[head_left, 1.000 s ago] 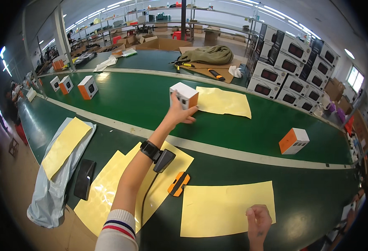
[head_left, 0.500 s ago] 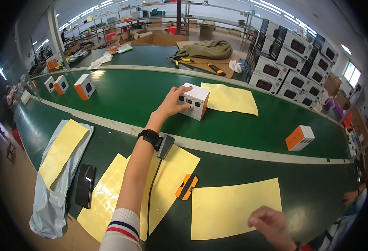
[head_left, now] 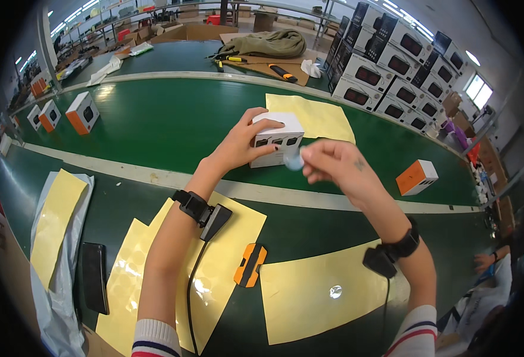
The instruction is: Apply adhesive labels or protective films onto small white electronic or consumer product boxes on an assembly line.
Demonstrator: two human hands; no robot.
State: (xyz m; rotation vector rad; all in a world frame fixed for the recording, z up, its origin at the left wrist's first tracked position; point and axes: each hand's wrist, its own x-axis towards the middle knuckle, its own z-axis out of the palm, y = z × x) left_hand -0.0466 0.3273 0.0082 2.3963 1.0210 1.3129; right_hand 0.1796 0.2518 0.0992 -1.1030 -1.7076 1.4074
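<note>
My left hand point(head_left: 237, 141) is closed round a small white-and-orange box point(head_left: 285, 124) with dark product pictures, which stands on the green conveyor belt point(head_left: 172, 134). Just right of the box, my right hand point(head_left: 344, 169) pinches a round, clear sticker point(head_left: 294, 161) between thumb and fingers. The sticker is close to the box's front; whether it touches cannot be made out. Closest to me on the right lies a yellow backing sheet point(head_left: 303, 303) with a round clear spot on it. Another yellow sheet point(head_left: 327, 116) rests on the belt behind the box.
Similar boxes stand on the belt at left point(head_left: 83, 113) and right point(head_left: 417, 177). A black phone point(head_left: 94, 278), an orange-and-black tool point(head_left: 250, 265) and more yellow sheets point(head_left: 220, 262) lie near me. Stacked cartons point(head_left: 393, 65) rise at far right. Another person's hand point(head_left: 484, 262) shows at the right edge.
My right hand has moved from the near yellow sheet up and forward to the box, with the clear sticker now in its fingers. My left hand stays on the box. The view has shifted.
</note>
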